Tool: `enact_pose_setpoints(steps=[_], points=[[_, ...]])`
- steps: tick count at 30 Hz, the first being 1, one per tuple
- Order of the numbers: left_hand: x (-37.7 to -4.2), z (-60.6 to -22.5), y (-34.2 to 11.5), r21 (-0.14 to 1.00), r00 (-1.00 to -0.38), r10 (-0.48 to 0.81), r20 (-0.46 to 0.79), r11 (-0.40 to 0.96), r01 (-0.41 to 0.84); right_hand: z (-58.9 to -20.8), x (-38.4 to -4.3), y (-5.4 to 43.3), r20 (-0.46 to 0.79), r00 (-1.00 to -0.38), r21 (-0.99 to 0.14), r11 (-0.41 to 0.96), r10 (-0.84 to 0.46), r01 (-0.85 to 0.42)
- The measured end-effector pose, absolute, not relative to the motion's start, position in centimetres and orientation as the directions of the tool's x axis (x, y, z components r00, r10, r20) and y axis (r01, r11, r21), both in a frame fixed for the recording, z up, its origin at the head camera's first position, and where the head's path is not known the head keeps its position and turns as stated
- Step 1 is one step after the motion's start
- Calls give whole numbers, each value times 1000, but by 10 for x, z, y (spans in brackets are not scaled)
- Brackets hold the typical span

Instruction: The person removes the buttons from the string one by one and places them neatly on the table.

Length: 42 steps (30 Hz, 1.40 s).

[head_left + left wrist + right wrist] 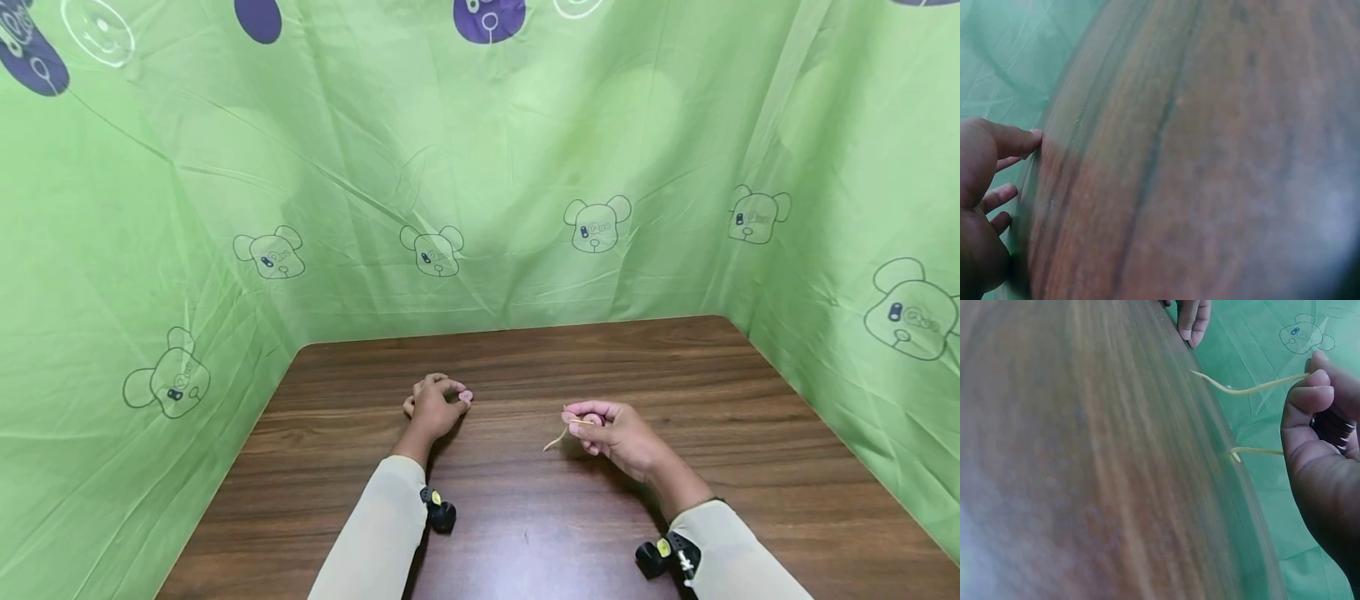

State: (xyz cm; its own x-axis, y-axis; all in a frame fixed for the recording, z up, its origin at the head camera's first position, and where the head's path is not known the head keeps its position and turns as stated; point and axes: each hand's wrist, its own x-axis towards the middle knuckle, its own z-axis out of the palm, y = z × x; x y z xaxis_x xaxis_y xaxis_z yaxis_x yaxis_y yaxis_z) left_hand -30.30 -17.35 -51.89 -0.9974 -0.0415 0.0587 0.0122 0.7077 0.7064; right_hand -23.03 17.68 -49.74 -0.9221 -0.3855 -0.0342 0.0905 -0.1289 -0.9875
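Observation:
Toward the left of the table (517, 492), my left hand (435, 407) pinches a small round pink disc (467, 396) between thumb and forefinger. That disc is hidden in the left wrist view, where only the left hand (979, 187) shows at the edge. My right hand (626, 437) holds a thin yellow string (557, 440) and more pink discs (592, 419) above the tabletop. In the right wrist view one end of the yellow string (1247, 391) sticks out from the fingertips, the other from below the hand. A stack of discs (1334, 430) sits in the curled right hand, partly covered.
A green cloth (510, 167) printed with bear faces hangs behind the table and on both sides. The brown wood-grain table ends at its far edge (525, 330) close to the cloth. Black cameras (441, 517) are strapped at both wrists.

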Motion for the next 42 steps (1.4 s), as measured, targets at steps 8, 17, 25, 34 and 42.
enact_pose_setpoints(steps=[8,17,25,34,42], points=[[-304,-516,-171,721,-998,-45,45,692,1,-496,-229,176,-57,-926,-988,-110,-373,105],[-309,-519,-169,732,-997,-68,41,681,-16,-497,-229,174,-58,-922,-990,-100,-382,104],[-309,-520,-172,729,-998,-55,18,684,-25,-498,-228,175,-38,-924,-993,-88,-380,77],[-305,-517,-173,724,-999,-34,26,689,-5,-499,-229,177,2,-920,-995,-93,-392,37],[-301,-517,-174,751,-998,-57,32,660,-13,-497,-228,174,-3,-922,-997,-75,-388,35]])
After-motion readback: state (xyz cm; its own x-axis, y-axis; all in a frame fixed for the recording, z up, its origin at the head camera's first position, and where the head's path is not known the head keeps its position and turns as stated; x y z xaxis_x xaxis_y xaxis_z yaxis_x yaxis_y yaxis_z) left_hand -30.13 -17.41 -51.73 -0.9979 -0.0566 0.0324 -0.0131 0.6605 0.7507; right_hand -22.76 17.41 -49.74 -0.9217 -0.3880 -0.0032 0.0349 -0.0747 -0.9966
